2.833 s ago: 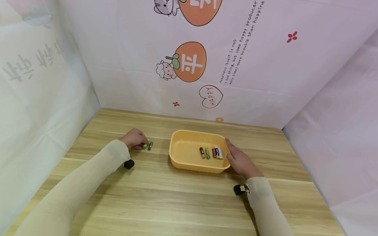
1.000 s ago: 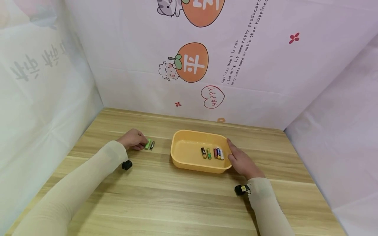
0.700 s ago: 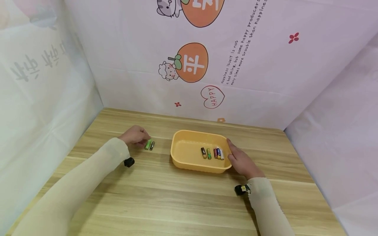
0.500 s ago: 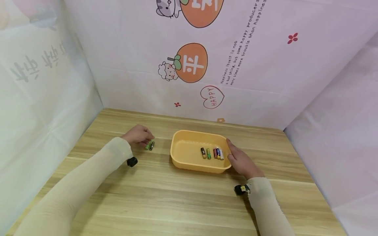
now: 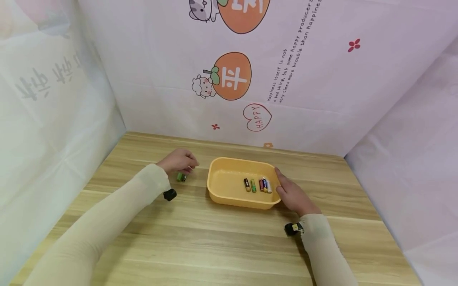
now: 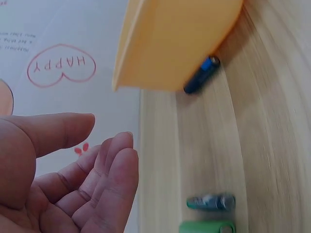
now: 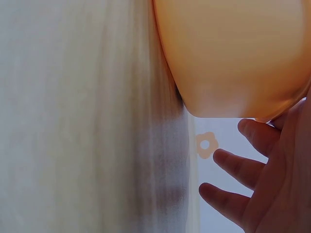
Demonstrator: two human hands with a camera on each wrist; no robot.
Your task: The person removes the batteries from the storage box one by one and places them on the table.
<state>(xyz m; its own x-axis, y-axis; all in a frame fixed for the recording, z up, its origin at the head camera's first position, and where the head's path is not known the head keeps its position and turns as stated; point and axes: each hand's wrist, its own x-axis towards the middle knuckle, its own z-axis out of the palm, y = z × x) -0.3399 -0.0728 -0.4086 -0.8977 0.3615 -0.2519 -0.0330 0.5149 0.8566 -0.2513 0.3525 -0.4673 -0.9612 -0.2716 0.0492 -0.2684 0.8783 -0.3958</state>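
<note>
My left hand [image 5: 179,160] hovers left of the yellow plastic tray [image 5: 229,201], above two small batteries. Thumb and fingers are apart with nothing between them in the left wrist view. Below the fingers, a green battery [image 5: 179,176] and a darker battery [image 5: 184,178] lie side by side on the table, partly covered by the hand. My right hand [image 5: 295,198] holds the tray's right end at the rim. In the right wrist view its other fingers are spread beside the wall. Several batteries lie inside, among them a black one [image 5: 247,185], a green one [image 5: 253,186] and a white one [image 5: 269,186].
A dark cylinder with a blue end [image 6: 203,75] lies against the tray's base in the left wrist view; it does not show in the head view. The wooden table [image 5: 214,246] is enclosed by printed cloth walls [image 5: 154,107].
My left hand has lifted off the green battery, which now lies close beside the darker one, and has moved right towards the tray. The right hand and tray stay in place.
</note>
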